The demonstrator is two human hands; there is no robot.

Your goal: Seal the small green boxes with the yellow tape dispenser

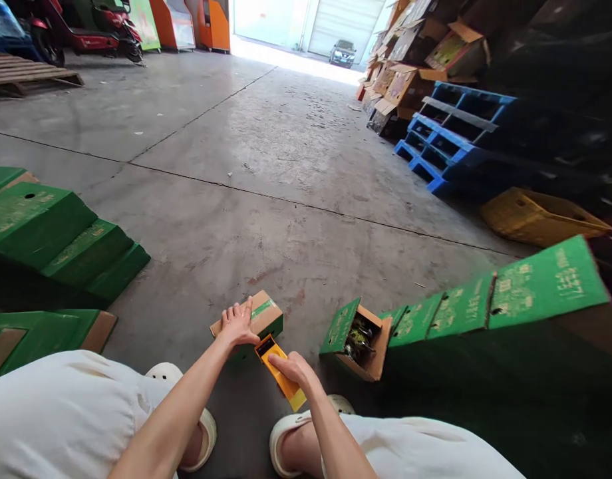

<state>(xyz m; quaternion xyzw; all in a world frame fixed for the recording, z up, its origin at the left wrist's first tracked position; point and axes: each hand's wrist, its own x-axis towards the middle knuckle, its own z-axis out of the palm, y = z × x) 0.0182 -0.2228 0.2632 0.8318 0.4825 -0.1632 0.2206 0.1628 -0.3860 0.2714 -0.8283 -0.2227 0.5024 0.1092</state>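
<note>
A small green and brown cardboard box [271,313] stands on the floor between my feet, with a strip of green along its top. My left hand [236,324] lies on top of that box, fingers spread over the cardboard. Gripped in my right hand [295,368] is an orange tape dispenser [281,376], slanted so that its dark front end meets the box's near side. Whether tape is stuck to the box there, I cannot make out. Right of my hands, an open green box [342,328] shows dark, greenish contents.
Stacked green boxes rise at the left [31,213], and another stack [530,286] leans along the right. Beyond that stack are a yellow crate [535,216] and blue pallets [446,143]. Heaped cartons [400,83] and a red scooter [86,36] stand farther off.
</note>
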